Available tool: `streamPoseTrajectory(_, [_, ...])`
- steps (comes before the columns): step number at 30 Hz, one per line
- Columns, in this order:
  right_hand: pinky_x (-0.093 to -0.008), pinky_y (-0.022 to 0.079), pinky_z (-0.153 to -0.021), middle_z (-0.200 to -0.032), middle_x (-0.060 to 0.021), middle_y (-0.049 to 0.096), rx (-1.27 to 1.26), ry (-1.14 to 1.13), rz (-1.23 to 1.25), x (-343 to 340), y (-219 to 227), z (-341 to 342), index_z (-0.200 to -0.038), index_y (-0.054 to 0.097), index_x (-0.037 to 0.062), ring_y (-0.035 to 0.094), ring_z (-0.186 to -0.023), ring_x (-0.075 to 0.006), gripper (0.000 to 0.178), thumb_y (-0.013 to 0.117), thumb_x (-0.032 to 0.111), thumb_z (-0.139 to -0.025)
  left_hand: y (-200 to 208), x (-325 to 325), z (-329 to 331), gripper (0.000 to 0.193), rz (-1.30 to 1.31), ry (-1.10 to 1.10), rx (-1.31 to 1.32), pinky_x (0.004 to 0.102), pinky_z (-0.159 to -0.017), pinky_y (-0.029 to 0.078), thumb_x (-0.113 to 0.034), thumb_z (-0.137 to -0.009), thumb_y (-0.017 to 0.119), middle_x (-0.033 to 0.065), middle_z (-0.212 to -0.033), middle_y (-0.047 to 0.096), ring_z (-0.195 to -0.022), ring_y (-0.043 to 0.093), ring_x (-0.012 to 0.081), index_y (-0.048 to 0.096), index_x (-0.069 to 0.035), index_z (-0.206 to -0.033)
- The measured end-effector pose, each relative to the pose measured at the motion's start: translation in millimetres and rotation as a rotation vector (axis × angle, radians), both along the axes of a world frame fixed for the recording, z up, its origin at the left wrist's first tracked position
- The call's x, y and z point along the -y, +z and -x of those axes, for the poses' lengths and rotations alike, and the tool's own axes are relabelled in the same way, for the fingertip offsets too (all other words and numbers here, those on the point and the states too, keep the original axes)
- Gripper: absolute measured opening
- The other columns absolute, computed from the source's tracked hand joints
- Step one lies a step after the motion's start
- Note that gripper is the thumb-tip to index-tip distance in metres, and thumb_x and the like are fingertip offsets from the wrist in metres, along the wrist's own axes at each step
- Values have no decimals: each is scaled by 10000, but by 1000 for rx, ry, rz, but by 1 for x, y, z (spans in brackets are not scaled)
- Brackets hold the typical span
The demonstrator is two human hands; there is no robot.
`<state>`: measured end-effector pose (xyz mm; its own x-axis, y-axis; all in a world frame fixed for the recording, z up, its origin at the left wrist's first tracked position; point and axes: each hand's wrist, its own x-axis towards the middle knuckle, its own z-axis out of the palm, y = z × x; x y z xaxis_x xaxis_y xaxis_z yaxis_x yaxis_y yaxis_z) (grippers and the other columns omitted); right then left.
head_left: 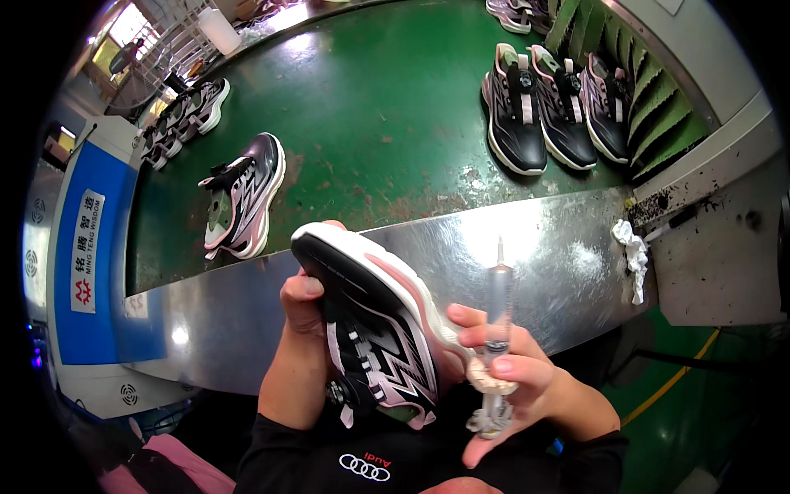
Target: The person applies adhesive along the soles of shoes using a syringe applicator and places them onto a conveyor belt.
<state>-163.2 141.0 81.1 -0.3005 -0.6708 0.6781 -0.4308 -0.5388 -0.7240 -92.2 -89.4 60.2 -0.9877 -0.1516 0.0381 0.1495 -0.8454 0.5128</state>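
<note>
My left hand [304, 298] is closed round the toe end of a black and pink sneaker [374, 325], thumb on the upper. The sneaker is tilted on its side with its white sole edge up and to the right, its heel toward my body. In my right hand [527, 375] is a clear syringe [499, 300], held upright with the needle tip pointing away from me. Whitish wrapping sits round the syringe's lower part, by my fingers. My right fingertips are close to the sneaker's sole; whether they touch it I cannot tell.
A single sneaker [247, 198] rests on the green belt [370, 107] to the left. Three sneakers [543, 115] line up at the right, by green curtain strips [658, 107]. More sneakers [188, 119] stand far left. A metal ledge [568, 247] runs along the front; crumpled white tissue [632, 259] hangs at its right.
</note>
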Motion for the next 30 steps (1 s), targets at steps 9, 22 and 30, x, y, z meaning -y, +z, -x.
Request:
streamPoseTrajectory(9, [-593,384,-945,-1289,-204,381,-119,26,56,36,7,7,-1325,313,126,441,-1182,-465,880,792,448,-660,14,-5,-8,546,-8,34,99,449,-852,530,-199,-637,654,153,-1001,590,-937,620,332,437,-90,-1127])
streamPoseTrajectory(22, [-538,417,-947,-1216,-213,451,-419,-101,-136,48,26,19,-1293,349,110,511,-1130,-431,878,772,505,-633,13,-1,-8,550,92,13,14,371,-882,506,-149,-675,683,153,-1090,617,-985,624,254,521,9,-1176])
streamPoseTrajectory(30, [-498,445,-914,-1186,-226,480,-383,-102,-194,33,29,18,-1287,348,81,545,-1075,-408,932,789,535,-603,9,5,-7,556,117,4,16,363,-872,512,-165,-662,683,146,-1068,624,-971,628,248,526,2,-1168])
